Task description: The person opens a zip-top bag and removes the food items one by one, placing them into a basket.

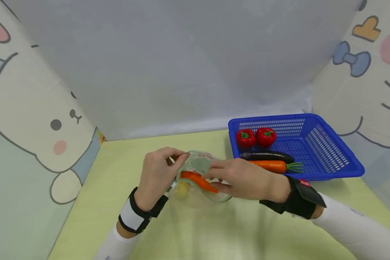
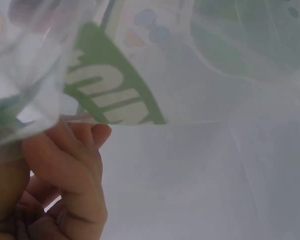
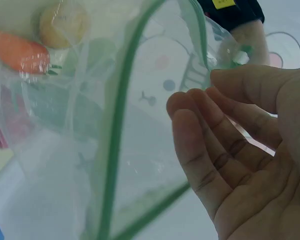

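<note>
A clear zip bag (image 1: 199, 164) with a green-edged mouth hangs over the table, its mouth spread apart. A carrot (image 1: 198, 180) and a round yellowish vegetable, perhaps a potato (image 3: 62, 24), show through its plastic. Something pinkish-red (image 3: 12, 117) also shows there, its kind unclear. My left hand (image 1: 160, 177) pinches the bag's rim at the left between thumb and fingers. On the other side, my right hand (image 1: 243, 178) is at the mouth with fingers loosely bent. Nothing lies between its thumb and fingers in the right wrist view; whether the thumb touches the rim is unclear.
To the right stands a blue plastic basket (image 1: 341, 148). Inside it are two red bell peppers (image 1: 265, 137), an eggplant (image 1: 268, 156) and another carrot (image 1: 273, 166). The pale yellow-green table (image 1: 126, 155) meets a grey-white sheet (image 1: 182, 72) at the back.
</note>
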### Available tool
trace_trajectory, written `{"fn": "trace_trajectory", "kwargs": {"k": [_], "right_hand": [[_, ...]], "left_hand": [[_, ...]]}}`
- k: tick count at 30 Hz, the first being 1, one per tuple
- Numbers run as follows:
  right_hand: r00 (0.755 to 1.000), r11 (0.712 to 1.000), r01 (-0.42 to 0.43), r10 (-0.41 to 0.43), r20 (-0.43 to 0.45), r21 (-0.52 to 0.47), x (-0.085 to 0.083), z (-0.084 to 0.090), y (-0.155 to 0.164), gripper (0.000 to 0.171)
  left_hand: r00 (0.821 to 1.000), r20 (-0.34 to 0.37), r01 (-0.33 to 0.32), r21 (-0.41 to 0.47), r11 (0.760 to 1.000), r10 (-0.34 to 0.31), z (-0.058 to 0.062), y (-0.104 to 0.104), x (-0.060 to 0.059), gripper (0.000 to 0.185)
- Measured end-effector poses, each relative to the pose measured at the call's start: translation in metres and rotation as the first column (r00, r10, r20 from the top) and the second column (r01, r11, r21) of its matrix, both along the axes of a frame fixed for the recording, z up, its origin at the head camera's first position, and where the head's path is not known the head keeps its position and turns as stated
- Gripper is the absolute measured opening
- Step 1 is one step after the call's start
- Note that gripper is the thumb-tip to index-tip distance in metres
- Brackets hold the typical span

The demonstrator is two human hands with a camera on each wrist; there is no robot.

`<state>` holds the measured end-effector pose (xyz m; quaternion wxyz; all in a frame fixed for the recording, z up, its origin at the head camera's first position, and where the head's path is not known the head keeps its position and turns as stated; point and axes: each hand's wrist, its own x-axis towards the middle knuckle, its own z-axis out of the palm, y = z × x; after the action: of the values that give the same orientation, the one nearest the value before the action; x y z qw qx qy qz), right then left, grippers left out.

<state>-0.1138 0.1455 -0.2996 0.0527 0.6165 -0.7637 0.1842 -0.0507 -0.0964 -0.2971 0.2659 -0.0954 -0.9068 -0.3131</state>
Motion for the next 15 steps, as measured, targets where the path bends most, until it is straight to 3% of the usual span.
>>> {"fn": "trace_trajectory", "kwargs": {"k": [5,8,11,15], "right_hand": [[0.999,0.990,0.009,-0.003,-0.037,0.143,-0.002,-0.022,-0.039,0.025],[0.999,0.985,-0.018,0.023,-0.023,0.173,-0.009,-0.037,-0.060,0.027],[0.996,0.986,-0.066,0.056,0.070,0.151,-0.016,-0.050,-0.074,0.029],[0.956,0.993,-0.103,0.083,0.280,0.058,-0.027,-0.072,-0.086,0.036]], "left_hand": [[1.000,-0.003,-0.003,0.000,1.000,0.003,0.001,0.000,0.000,0.006],[1.000,-0.005,-0.009,0.005,1.000,0.009,0.001,-0.001,0.002,0.005],[1.000,-0.010,-0.007,0.000,1.000,0.007,0.001,-0.001,0.002,0.005],[1.000,-0.018,-0.008,-0.007,1.000,0.008,0.000,-0.001,0.002,0.004]]}}
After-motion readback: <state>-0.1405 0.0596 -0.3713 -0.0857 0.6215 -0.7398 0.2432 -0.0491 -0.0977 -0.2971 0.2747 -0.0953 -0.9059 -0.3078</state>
